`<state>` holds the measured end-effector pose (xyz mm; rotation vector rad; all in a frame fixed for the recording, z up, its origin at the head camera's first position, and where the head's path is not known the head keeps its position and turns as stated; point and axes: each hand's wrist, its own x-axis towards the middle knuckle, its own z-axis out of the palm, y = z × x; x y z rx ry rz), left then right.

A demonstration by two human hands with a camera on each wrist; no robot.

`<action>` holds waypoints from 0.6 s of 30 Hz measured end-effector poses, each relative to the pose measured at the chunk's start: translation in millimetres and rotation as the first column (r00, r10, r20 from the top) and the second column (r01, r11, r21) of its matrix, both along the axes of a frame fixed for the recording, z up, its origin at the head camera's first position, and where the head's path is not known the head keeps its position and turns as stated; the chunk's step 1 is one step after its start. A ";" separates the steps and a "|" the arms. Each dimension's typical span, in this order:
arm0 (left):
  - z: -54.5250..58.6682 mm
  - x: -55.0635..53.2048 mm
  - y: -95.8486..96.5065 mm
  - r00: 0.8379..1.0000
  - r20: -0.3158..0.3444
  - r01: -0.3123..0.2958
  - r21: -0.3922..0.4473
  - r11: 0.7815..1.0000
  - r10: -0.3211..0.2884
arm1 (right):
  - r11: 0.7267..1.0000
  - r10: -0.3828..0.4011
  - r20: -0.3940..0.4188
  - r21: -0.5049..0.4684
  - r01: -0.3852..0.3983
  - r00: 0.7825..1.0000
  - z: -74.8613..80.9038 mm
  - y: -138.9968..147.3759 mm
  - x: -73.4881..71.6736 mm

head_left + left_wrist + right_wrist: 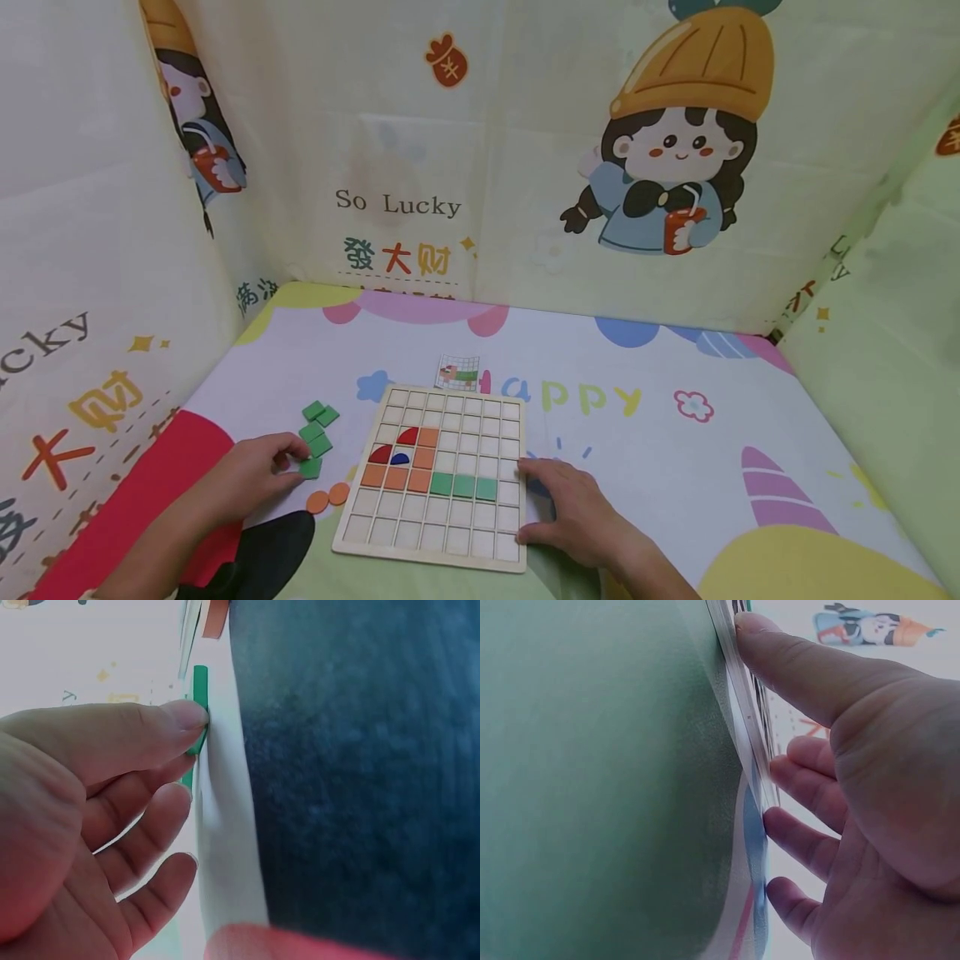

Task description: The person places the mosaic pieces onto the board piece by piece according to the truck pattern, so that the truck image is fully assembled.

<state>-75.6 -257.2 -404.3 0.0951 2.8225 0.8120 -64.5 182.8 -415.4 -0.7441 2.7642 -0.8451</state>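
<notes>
A wooden grid board (360, 547) lies on the table with orange, red, blue and green pieces set in its squares. My left hand (258, 471) is left of the board and pinches a green square tile (310, 468) between thumb and fingers. In the left wrist view the thumb presses on that tile (200, 682), seen edge-on. Several more green tiles (315, 432) lie just beyond the fingertips. At the board's right side, my right hand (573, 512) touches the edge with thumb and fingertips, the fingers relaxed. The right wrist view shows them along the board's side (746, 712).
Two orange discs (318, 502) sit between the left hand and the board. Behind the board's far edge stands a small picture card (458, 372) with a coloured grid pattern. Printed cloth walls (525, 250) enclose the patterned tabletop (637, 400) at the back and sides.
</notes>
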 end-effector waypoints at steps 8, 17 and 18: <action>2.7 -3.2 2.8 0.999 -0.021 0.041 -0.068 0.997 -0.042 | 1.000 -0.001 0.003 0.002 0.001 1.000 0.8 -0.2 0.4; 6.7 -3.9 6.9 0.997 -0.032 0.062 -0.112 0.992 -0.066 | 1.000 0.006 -0.014 0.004 -0.006 1.000 0.6 -0.2 0.1; 7.3 -3.8 7.5 0.997 -0.034 0.065 -0.113 0.991 -0.070 | 1.000 0.006 -0.015 0.004 -0.006 1.000 0.6 -0.2 0.1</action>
